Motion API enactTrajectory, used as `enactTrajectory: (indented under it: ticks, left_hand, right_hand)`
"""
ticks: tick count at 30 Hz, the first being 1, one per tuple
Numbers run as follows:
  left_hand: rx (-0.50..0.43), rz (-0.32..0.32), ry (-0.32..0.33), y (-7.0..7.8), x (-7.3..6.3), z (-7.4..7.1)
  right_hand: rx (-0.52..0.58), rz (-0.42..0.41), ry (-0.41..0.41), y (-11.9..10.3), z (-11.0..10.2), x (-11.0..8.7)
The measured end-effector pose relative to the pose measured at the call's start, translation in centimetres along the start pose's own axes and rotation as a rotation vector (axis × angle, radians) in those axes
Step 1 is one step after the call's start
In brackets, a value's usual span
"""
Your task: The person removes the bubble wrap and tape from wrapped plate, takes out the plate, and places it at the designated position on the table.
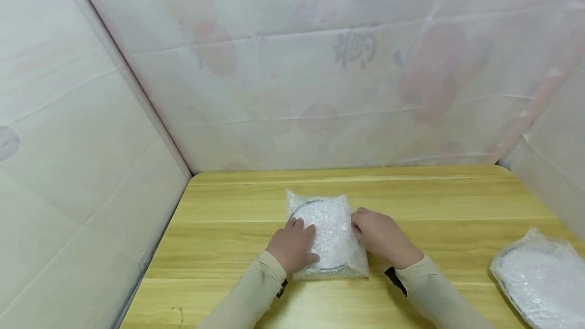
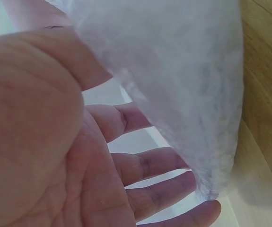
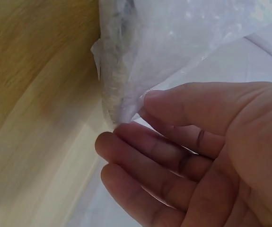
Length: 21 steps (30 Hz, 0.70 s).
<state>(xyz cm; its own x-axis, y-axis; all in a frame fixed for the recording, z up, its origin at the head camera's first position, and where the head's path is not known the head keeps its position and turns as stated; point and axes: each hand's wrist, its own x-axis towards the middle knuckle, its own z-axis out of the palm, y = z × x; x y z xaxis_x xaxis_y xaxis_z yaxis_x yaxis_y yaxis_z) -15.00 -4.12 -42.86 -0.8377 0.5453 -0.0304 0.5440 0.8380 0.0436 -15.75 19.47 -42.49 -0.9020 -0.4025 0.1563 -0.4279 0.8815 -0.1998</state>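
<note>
A flat bubble-wrap bag (image 1: 332, 227) lies on the table, its clear plastic covering something pale and round with a dark rim; what the round thing is cannot be made out. On the bag's left part rests my left hand (image 1: 292, 245), fingers spread. The left wrist view has that hand's palm (image 2: 55, 156) and outstretched fingers against the wrap. At the right edge, my right hand (image 1: 380, 235) pinches the plastic. Thumb and forefinger meet on a fold of the bubble wrap (image 3: 159, 52) in the right wrist view, the other fingers bent beside it.
A second bubble-wrapped round bundle (image 1: 544, 278) lies at the right side of the wooden table (image 1: 219, 248). Pale fabric walls (image 1: 292, 90) enclose the table at the back, left and right.
</note>
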Motion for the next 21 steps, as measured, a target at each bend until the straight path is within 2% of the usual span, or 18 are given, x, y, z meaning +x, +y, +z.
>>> enactTrajectory:
  ticks: [8, 21]
  left_hand:
    - [0.006, 0.005, -0.002, 0.2, 0.2, 0.0]
    - [0.011, 0.004, -0.015, -0.1, 0.4, 0.1]
  right_hand:
    - [0.107, 0.049, -0.014, 0.2, -0.7, 0.0]
    - [0.238, 0.051, 0.011, 0.3, -1.4, 0.4]
